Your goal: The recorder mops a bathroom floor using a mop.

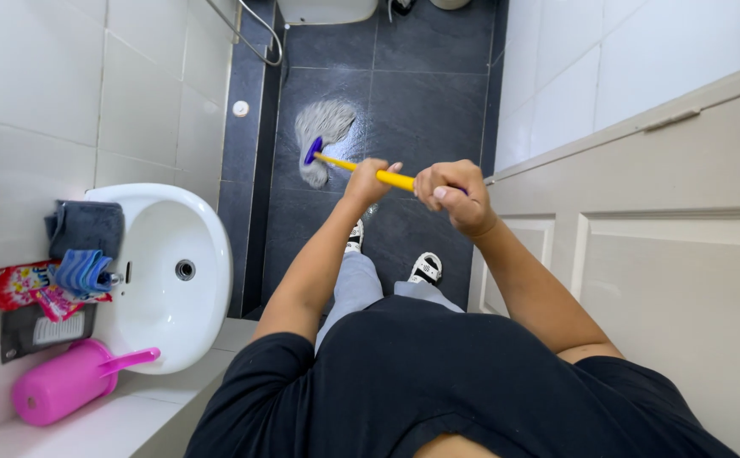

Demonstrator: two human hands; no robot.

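1. Your grey string mop with its yellow handle rests on the dark tiled floor, upper centre of frame.
2. Your left hand and right hand both clench that handle, arms outstretched.

I'm looking down into a small home bathroom. White glazed wall tiles run down to a dark slate-grey tiled floor. A white oval ceramic washbasin with a round metal drain sits at the left, with a folded grey cloth, a blue ribbed scrubbing cloth and a pink plastic dipper around it. A white ceramic toilet base shows at the top, and a beige panelled door is at the right.
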